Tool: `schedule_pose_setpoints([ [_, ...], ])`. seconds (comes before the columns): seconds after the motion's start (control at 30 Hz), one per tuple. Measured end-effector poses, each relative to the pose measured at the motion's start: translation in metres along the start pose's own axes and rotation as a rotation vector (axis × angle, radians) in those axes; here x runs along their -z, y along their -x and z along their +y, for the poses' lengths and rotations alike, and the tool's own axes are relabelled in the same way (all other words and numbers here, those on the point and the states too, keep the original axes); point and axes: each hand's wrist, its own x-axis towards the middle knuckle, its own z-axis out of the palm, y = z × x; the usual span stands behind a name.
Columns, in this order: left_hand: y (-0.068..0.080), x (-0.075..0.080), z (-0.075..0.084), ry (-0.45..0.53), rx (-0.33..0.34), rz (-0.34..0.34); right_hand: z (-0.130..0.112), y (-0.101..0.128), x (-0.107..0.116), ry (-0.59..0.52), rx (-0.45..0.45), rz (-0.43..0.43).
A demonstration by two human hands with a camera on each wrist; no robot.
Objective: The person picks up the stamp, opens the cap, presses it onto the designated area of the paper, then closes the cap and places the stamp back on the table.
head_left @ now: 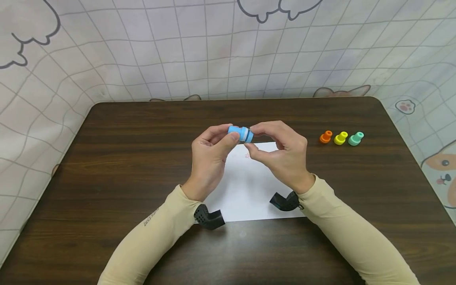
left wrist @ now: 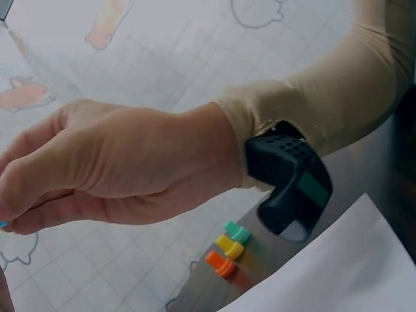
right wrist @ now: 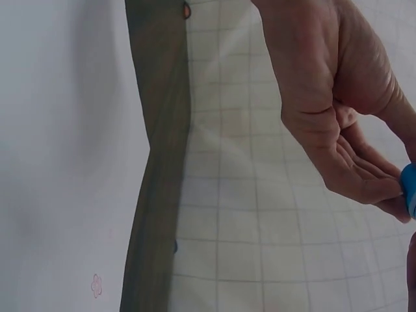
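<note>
Above the far part of a white sheet of paper [head_left: 249, 190], a small blue stamp [head_left: 245, 133] is held up in the air between both hands. The left hand [head_left: 210, 158] pinches its narrow handle with thumb and index finger. At the wider capped end, the right hand [head_left: 281, 152] has its thumb and index fingertips on either side. Only a sliver of blue shows at the left fingertips in the left wrist view. In the right wrist view, the capped end [right wrist: 409, 188] meets the right fingertips. A small red flower print [right wrist: 96, 286] marks the paper.
To the right on the dark wooden table [head_left: 124, 158] stand an orange stamp [head_left: 325, 137], a yellow stamp [head_left: 341, 138] and a teal stamp [head_left: 356, 139] in a row. A grid-patterned cloth [head_left: 221, 47] hangs behind the table. Each wrist wears a black camera mount [head_left: 209, 217].
</note>
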Motion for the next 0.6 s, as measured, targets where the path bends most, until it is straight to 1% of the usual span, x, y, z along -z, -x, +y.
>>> schedule_pose_setpoints([
  [0.23,-0.005,0.004,0.003,-0.017,-0.009,-0.002,0.001,0.000,0.008,-0.004,-0.030,0.001],
  [0.43,-0.014,0.016,0.004,-0.043,-0.004,0.018,0.003,-0.002,0.019,-0.011,-0.052,0.021],
  [0.53,-0.020,0.023,0.005,-0.078,-0.020,0.025,0.004,-0.002,0.026,-0.009,-0.080,0.031],
  [0.6,-0.023,0.028,0.005,-0.123,-0.033,0.027,0.004,-0.002,0.031,-0.010,-0.097,0.040],
])
